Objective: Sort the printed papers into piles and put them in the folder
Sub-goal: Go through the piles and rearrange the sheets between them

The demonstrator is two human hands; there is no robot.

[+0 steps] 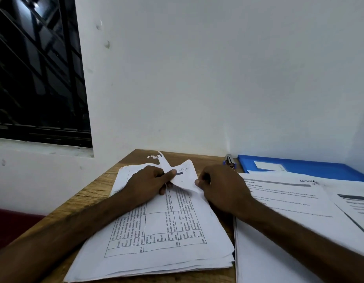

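A stack of printed papers (156,248) with a table on its top sheet lies on the wooden desk (89,199). My left hand (148,183) rests on the stack's far end and pinches a curled, torn-edged sheet (184,173) between thumb and fingers. My right hand (220,186) pinches the same sheet's right edge. A second pile of printed pages (289,203) lies to the right. The blue folder (320,168) lies at the back right, partly under that pile.
A stapler (230,160) sits by the wall just left of the folder. A white wall runs along the desk's far edge. A dark barred window (38,68) is at the upper left. The desk's left edge falls off toward something dark red (11,225).
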